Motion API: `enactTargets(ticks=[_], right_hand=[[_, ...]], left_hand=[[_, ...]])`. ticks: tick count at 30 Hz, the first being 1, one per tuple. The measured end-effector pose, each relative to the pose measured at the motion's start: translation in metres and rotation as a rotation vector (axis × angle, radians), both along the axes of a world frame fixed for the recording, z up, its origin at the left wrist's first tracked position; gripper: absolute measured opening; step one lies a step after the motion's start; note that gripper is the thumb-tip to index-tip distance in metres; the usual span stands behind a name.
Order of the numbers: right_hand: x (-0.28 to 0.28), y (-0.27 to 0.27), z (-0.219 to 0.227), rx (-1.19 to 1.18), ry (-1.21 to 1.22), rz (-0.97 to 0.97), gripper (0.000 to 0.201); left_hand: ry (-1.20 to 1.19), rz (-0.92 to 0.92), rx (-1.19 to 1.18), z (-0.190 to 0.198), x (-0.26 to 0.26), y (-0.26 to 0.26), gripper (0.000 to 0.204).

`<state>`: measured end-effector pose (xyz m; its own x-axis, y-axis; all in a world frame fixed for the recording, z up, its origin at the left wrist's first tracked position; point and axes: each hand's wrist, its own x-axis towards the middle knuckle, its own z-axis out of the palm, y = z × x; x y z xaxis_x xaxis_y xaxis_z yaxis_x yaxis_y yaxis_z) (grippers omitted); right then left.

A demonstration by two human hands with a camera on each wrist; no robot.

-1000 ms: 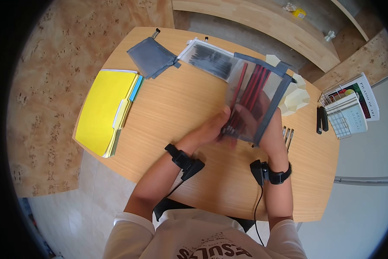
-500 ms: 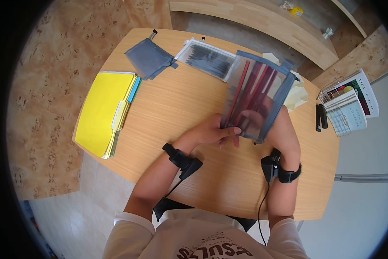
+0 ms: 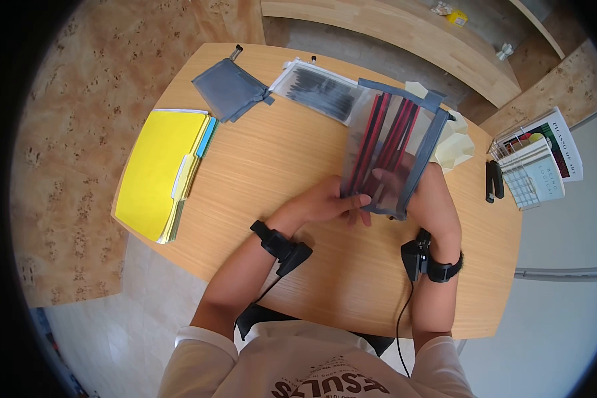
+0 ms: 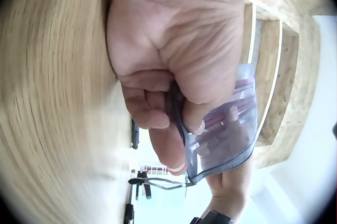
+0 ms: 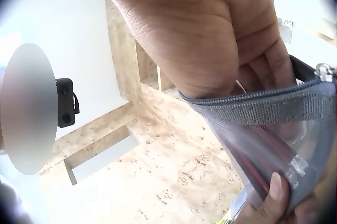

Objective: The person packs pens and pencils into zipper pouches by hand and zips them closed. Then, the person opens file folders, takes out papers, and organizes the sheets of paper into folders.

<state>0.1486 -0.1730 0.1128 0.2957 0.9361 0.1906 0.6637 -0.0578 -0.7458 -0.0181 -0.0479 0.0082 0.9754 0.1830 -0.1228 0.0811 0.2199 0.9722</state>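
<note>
The bench [image 3: 278, 152] has a light wood-grain top with curved edges. On its left side lies a stack of yellow folders [image 3: 155, 172], with blue and pale tabs along the side facing the middle. Toward the far edge lies a grey pouch [image 3: 225, 86], and just beside it a clear pouch [image 3: 318, 89] with a white border and dark contents. A cream faceted piece [image 3: 456, 147] sits at the far right. Near the right edge are a black stapler [image 3: 494, 181] and a wire rack [image 3: 522, 188] holding books [image 3: 568, 151].

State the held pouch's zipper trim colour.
The zipper trim is bluish grey, clearest in the right wrist view.
</note>
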Motion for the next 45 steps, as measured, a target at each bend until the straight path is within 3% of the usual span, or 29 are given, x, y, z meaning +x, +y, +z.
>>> enactTargets(ticks=[5,7,10,16,19,21,25,27,30,37,39,45], right_hand=[[-0.009,0.002,0.000,0.043,0.092,0.003,0.021],[-0.009,0.006,-0.011,0.044,0.341,0.057,0.023],[-0.014,0.012,-0.016,0.012,0.463,0.024,0.025],[-0.015,0.018,-0.010,-0.069,0.245,-0.018,0.022],[-0.015,0.018,-0.007,-0.008,0.382,-0.104,0.024],[-0.010,0.019,-0.015,0.034,0.344,-0.147,0.025],[-0.004,0.017,-0.020,0.120,0.319,-0.204,0.027],[-0.005,0.017,-0.016,0.109,0.313,-0.219,0.028],[-0.008,0.017,-0.015,0.082,0.285,-0.248,0.029],[-0.012,0.019,-0.015,0.100,0.225,-0.278,0.029],[-0.010,0.020,-0.019,0.105,0.201,-0.257,0.029],[-0.005,0.018,-0.020,0.013,0.240,-0.189,0.029]], left_hand=[[-0.010,-0.068,-0.008,-0.002,0.002,0.000,0.023],[-0.002,-0.089,-0.020,0.001,0.001,0.000,0.022],[0.004,-0.099,-0.005,0.003,0.000,-0.001,0.020],[0.018,-0.143,0.043,-0.002,0.001,0.000,0.026],[-0.029,-0.041,-0.038,-0.011,0.001,0.003,0.038],[-0.156,-0.050,-0.389,-0.016,0.005,0.011,0.045],[-0.222,-0.090,-0.379,-0.027,0.006,0.013,0.051],[-0.193,-0.054,-0.169,-0.025,0.003,0.010,0.042],[-0.183,-0.062,-0.076,-0.019,0.002,0.009,0.035],[-0.121,-0.078,-0.087,-0.017,0.002,0.011,0.031],[-0.151,-0.050,-0.262,-0.021,0.002,0.010,0.041],[-0.165,-0.095,-0.257,-0.027,0.004,0.014,0.062]])
